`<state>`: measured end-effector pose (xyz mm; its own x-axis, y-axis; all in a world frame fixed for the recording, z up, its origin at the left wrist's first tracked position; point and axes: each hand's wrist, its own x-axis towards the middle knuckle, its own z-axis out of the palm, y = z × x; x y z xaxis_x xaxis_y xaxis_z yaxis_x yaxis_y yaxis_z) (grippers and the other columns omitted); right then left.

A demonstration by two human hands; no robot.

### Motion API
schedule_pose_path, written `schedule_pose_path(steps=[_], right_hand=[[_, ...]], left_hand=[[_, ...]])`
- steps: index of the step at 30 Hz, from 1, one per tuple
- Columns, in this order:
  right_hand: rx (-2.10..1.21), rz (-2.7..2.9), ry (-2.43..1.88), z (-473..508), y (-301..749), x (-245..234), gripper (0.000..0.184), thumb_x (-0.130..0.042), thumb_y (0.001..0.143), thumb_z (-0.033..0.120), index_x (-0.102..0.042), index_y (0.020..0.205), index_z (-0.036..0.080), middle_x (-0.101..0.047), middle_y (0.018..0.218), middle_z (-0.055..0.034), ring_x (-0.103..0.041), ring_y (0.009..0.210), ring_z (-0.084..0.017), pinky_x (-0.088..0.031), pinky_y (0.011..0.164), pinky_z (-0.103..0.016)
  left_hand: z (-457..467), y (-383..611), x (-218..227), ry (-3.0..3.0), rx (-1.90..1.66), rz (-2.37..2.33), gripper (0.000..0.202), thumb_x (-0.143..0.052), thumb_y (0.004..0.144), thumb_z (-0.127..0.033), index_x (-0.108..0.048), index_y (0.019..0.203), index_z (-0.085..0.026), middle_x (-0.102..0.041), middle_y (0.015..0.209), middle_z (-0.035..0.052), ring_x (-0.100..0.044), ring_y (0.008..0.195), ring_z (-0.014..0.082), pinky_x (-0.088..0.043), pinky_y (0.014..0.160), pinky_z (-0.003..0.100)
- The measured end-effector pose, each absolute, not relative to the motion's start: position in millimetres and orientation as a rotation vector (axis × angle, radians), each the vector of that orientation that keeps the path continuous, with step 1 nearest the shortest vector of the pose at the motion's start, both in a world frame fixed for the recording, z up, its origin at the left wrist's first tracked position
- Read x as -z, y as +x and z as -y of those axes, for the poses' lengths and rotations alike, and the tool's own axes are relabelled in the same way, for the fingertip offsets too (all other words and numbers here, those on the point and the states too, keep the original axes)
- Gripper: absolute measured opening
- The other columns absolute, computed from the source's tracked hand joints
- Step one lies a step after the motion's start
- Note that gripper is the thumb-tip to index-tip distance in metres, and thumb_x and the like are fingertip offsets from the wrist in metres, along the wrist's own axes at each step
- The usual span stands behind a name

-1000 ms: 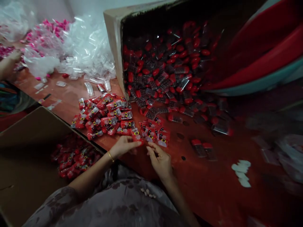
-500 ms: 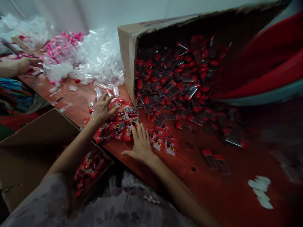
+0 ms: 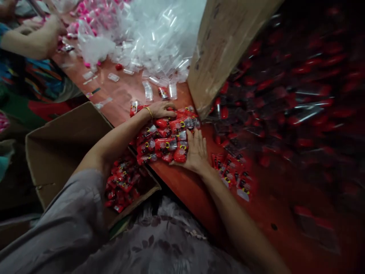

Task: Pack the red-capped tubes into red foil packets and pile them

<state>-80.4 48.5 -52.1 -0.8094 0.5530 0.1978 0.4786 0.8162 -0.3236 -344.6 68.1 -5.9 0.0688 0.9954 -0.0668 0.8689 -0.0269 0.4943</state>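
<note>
A pile of small red printed packets [image 3: 165, 144] lies at the near edge of the red table, between my two hands. My left hand [image 3: 163, 110], with a thin bracelet at the wrist, rests over the far side of the pile, its fingers reaching across and slightly bent. Against the pile's right side lies my right hand [image 3: 196, 152], flat with fingers stretched out. Below the edge, an open cardboard box [image 3: 68, 131] contains more red packets [image 3: 125, 180]. Several flat red wrappers [image 3: 235, 175] lie on the table right of my right hand.
A tipped cardboard carton [image 3: 219, 49] spills dark, red-capped containers [image 3: 285, 95], blurred, at the right. Clear plastic cases [image 3: 159, 42] and pink pieces [image 3: 97, 15] are heaped behind. Another person's hand [image 3: 47, 38] is at the far left. The table [image 3: 122, 93] runs diagonally.
My hands have closed in around the packets, gathering them into a tighter pile at the table edge. The view has swung, so the table and boxes appear shifted.
</note>
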Motion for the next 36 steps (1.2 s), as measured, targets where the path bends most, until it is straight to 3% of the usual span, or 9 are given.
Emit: schedule_pose_path(steps=[6,12,20,24,26,29,31,36], right_hand=[[-0.360,2.720,-0.756,-40.6,-90.6,56.7,0.104,-0.053,0.069,0.069,-0.012,0.144,0.008,-0.011,0.149,-0.0252,-0.009,0.137,-0.042,-0.016,0.103,-0.061],[-0.372,2.737,-0.607,-14.9,-102.3,56.2,0.107,-0.057,0.064,0.068,-0.018,0.142,0.006,-0.012,0.148,-0.0255,-0.008,0.137,-0.042,-0.016,0.104,-0.061],[-0.635,2.782,-0.199,59.3,-141.5,50.6,0.089,-0.066,0.065,0.046,-0.032,0.139,0.011,-0.015,0.149,-0.0237,-0.007,0.137,-0.042,-0.018,0.106,-0.058],[-0.681,2.901,0.307,84.5,-155.7,47.7,0.078,-0.069,0.069,0.032,-0.035,0.138,0.019,-0.031,0.146,-0.0183,-0.023,0.135,-0.036,-0.016,0.106,-0.060],[-0.725,2.905,0.454,89.2,-157.4,46.0,0.069,-0.067,0.073,0.032,-0.039,0.135,0.021,-0.041,0.140,-0.0146,-0.033,0.131,-0.031,-0.014,0.105,-0.061],[-0.793,2.803,0.326,78.1,-156.2,40.5,0.048,-0.057,0.082,0.040,-0.051,0.124,0.019,-0.052,0.132,-0.0120,-0.039,0.128,-0.026,-0.015,0.109,-0.055],[-0.738,2.726,0.092,55.5,-155.8,34.5,0.041,-0.049,0.087,0.041,-0.056,0.119,0.017,-0.056,0.128,-0.0118,-0.040,0.128,-0.024,-0.016,0.110,-0.049],[-0.337,2.667,-0.598,-35.1,-159.3,23.7,0.051,-0.046,0.087,0.041,-0.050,0.125,0.007,-0.047,0.135,-0.0203,-0.032,0.131,-0.032,-0.022,0.106,-0.051]], left_hand=[[-44.1,-354.7,7.0,1.939,-0.409,-1.897,0.051,-0.048,0.078,-0.048,-0.059,0.116,-0.015,-0.061,0.114,0.0081,-0.054,0.103,0.0236,-0.036,0.092,0.034],[2.6,-361.0,-4.8,1.962,-0.275,-1.997,0.049,-0.047,0.079,-0.045,-0.062,0.112,-0.012,-0.061,0.108,0.0108,-0.055,0.099,0.0246,-0.037,0.091,0.036],[166.9,-366.4,-9.4,1.703,-0.461,-2.411,0.046,-0.046,0.079,-0.051,-0.063,0.105,-0.018,-0.062,0.108,0.0096,-0.056,0.101,0.0237,-0.040,0.091,0.035],[244.5,-358.2,30.3,1.392,-0.553,-2.696,0.031,-0.049,0.078,-0.046,-0.067,0.083,-0.022,-0.069,0.099,0.0066,-0.055,0.110,0.0258,-0.032,0.101,0.043],[262.4,-357.0,47.9,1.108,-0.602,-2.818,0.032,-0.046,0.079,-0.046,-0.067,0.089,-0.023,-0.070,0.103,0.0060,-0.057,0.107,0.0257,-0.035,0.098,0.044],[252.0,-366.9,54.2,0.838,-0.798,-2.949,0.042,-0.042,0.081,-0.048,-0.061,0.109,-0.022,-0.065,0.114,0.0072,-0.061,0.101,0.0228,-0.043,0.091,0.036],[222.4,-382.2,46.1,0.906,-0.918,-2.986,0.049,-0.044,0.081,-0.051,-0.056,0.117,-0.020,-0.059,0.124,0.0080,-0.057,0.108,0.0226,-0.042,0.094,0.033],[114.3,-429.5,21.2,1.311,-0.863,-2.898,0.063,-0.046,0.079,-0.053,-0.046,0.128,-0.013,-0.051,0.133,0.0131,-0.046,0.122,0.0265,-0.032,0.103,0.037]])
